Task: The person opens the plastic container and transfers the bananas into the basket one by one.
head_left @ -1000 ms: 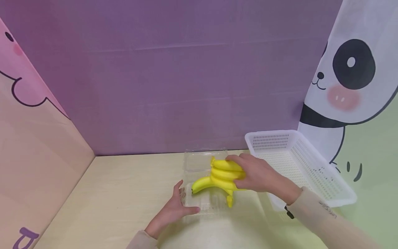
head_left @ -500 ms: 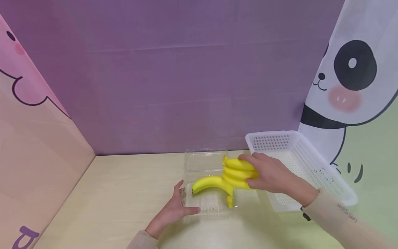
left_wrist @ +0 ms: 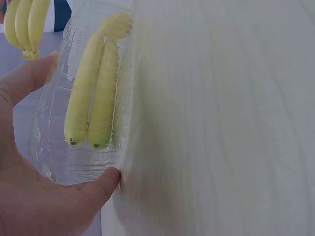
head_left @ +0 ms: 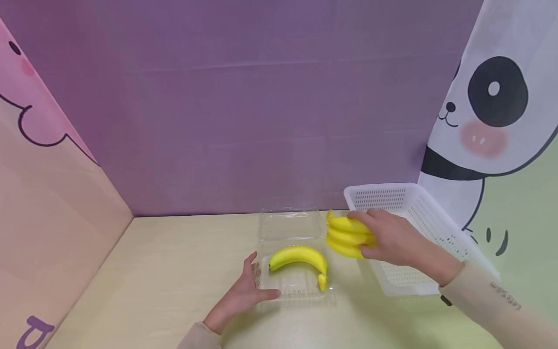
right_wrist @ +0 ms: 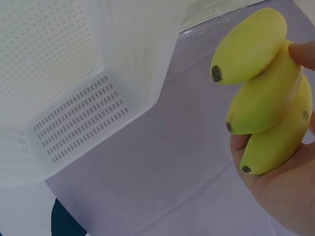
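My right hand (head_left: 388,238) grips a bunch of yellow bananas (head_left: 346,235) from the right, held up between the clear container and the white basket. In the right wrist view three dark-tipped fruits of that bunch (right_wrist: 266,93) show, the thumb on top. My left hand (head_left: 244,291) holds the left end of a hinged clear plastic clamshell (head_left: 289,286), thumb on the near side, a finger on the far side. One curved banana (head_left: 301,253) shows inside from above; through the plastic in the left wrist view, two banana shapes (left_wrist: 81,93) lie side by side. The lid (head_left: 289,225) lies folded back, open.
A white perforated basket (head_left: 427,228) stands at the right, partly behind the right forearm. The pale wooden table (head_left: 174,266) meets a purple cloth wall (head_left: 218,121) at the back. Printed panels, one with a panda (head_left: 492,111), close off both sides.
My right hand has moved right and slightly up with the banana bunch, away from over the clamshell, uncovering the banana inside. My left hand has stayed in place.
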